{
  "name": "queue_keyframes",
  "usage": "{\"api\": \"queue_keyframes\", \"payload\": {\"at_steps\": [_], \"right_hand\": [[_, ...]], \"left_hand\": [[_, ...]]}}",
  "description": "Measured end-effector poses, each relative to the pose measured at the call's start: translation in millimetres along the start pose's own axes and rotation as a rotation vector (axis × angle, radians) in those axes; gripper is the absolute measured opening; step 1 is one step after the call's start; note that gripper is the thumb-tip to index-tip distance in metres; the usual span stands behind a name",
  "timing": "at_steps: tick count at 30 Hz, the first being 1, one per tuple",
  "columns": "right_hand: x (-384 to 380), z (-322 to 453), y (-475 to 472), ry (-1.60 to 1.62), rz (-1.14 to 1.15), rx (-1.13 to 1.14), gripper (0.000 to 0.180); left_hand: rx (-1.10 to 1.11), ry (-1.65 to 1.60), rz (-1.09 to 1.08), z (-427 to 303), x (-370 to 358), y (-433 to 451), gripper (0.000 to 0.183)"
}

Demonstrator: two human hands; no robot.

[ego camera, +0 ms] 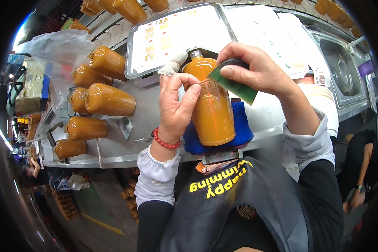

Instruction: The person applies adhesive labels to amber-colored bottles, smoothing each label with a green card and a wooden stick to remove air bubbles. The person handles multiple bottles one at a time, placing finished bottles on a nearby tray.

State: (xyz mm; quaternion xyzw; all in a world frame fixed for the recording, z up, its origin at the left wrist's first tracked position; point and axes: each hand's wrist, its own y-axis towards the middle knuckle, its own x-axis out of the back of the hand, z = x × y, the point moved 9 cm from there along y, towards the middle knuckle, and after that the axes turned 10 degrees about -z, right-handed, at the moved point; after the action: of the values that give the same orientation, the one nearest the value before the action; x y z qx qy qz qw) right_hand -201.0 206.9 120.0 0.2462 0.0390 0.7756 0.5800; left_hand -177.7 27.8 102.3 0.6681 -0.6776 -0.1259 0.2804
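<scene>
An amber-coloured bottle (214, 121) lies tilted on a blue cloth pad (242, 123), its bare threaded neck pointing away from me. On its upper side is a decal (209, 89) bearing writing and a reddish vertical line. My left hand (179, 100) pinches thumb and index finger together at the decal's left edge; white wrapping (173, 64) covers another fingertip. In my right hand (255, 69) is a green flexible scraper (239, 86) with a dark upper edge. Its blade sits just right of the decal, against or very near the glass.
Several amber bottles (110, 99) lie on the metal bench to the left, near a small metal scraper blade (125, 127) and scissors (143, 139). Beyond, a metal tray (129, 66) holds printed sheets. A sink (341, 72) is at right. Another person (360, 157) is at far right.
</scene>
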Motion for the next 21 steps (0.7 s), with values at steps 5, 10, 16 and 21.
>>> {"api": "queue_keyframes", "payload": {"at_steps": [5,10,16,21], "right_hand": [[13.0,24.1,-29.8,-0.31,-0.152,0.178,0.031],[-22.7,42.2,-64.0,-0.507,-0.175,0.454,0.058],[-36.7,43.3,-77.1,-0.573,-0.163,0.416,0.053],[-36.9,41.8,-77.6,-0.593,-0.159,0.405,0.054]], "left_hand": [[-0.069,0.203,0.032,-16.4,1.3,4.4,0.006],[-0.138,0.263,0.039,-25.2,-1.2,8.0,0.004],[-0.135,0.292,0.043,-25.9,-2.7,7.6,0.004],[-0.06,0.285,0.009,-20.2,-1.1,4.3,0.01]]}}
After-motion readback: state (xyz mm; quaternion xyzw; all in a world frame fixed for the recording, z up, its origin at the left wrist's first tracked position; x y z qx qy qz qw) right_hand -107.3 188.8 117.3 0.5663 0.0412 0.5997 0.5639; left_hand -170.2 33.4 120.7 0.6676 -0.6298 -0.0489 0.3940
